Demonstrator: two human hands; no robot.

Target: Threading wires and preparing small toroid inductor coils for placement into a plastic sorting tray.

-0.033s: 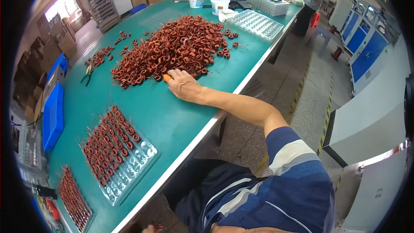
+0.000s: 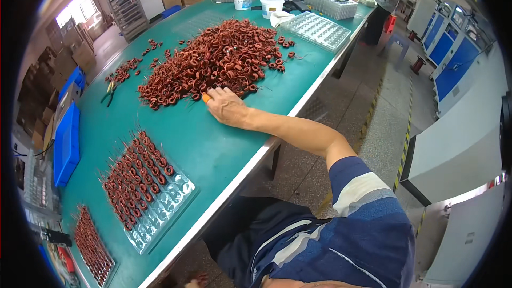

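Note:
At the near edge of a big heap of red-brown wire-wound ring coils [image 2: 213, 58], my right hand [image 2: 228, 109] rests with its fingers curled down. An orange cover [image 2: 206, 97] is on one of its digits. The fingertips are hidden, so what they pinch cannot be made out. My left hand [image 2: 196, 281] shows only in part at the lower edge, below the tabletop, blurred and dim. Nearer on the table lies a clear plastic tray [image 2: 181, 194] with rows of upright coils and several bare pockets along its right side. A second coil-filled tray [image 2: 93, 248] lies left of it.
Pliers [image 2: 109, 94] and a small group of loose coils [image 2: 124, 69] lie left of the heap. Beyond it stand two white tubs [image 2: 272, 6] and an unfilled clear tray [image 2: 317, 31]. A blue bin [image 2: 66, 144] flanks the left edge. A person [image 2: 388, 0] stands far right.
My left hand at the lower edge has shifted slightly to the right. My right hand stays at the heap's near edge.

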